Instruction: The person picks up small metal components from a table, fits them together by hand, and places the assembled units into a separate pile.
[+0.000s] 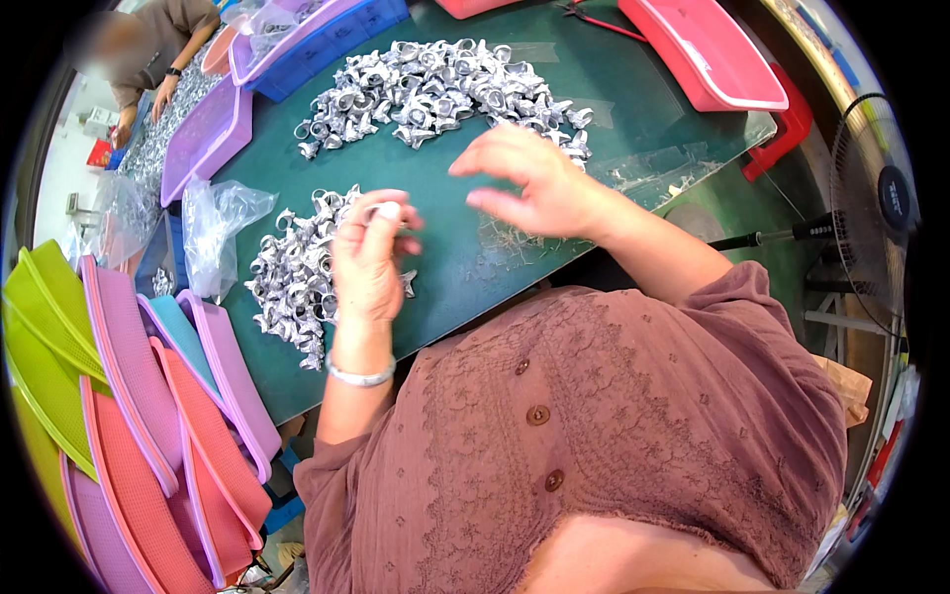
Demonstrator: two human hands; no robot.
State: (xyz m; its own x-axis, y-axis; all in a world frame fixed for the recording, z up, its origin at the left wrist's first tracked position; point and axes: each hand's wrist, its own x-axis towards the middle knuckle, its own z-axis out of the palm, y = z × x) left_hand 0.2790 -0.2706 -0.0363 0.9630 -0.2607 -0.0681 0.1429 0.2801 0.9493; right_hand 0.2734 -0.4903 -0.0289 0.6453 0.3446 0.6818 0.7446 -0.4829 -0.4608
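Observation:
My left hand [368, 243] is closed, its thumb pressed against curled fingers; whatever is in the pinch is too small and covered to make out. It hovers at the right edge of a smaller pile of silver-grey metal ring-shaped pieces [295, 272]. To its right, my right hand [529, 186] is above the green table [445, 257] with its fingers apart and nothing in them. Just beyond that hand spreads a larger pile of similar ring-shaped pieces [426, 91]. One loose piece [409, 283] lies beside my left wrist.
Stacked coloured baskets [139, 416] stand at the left. Purple [208, 139] and blue bins [327, 49] border the far left, near a plastic bag [220, 233]. A red tray [708, 59], pliers [604, 22] and a fan [871, 208] are rightward. Another person [163, 59] works far left.

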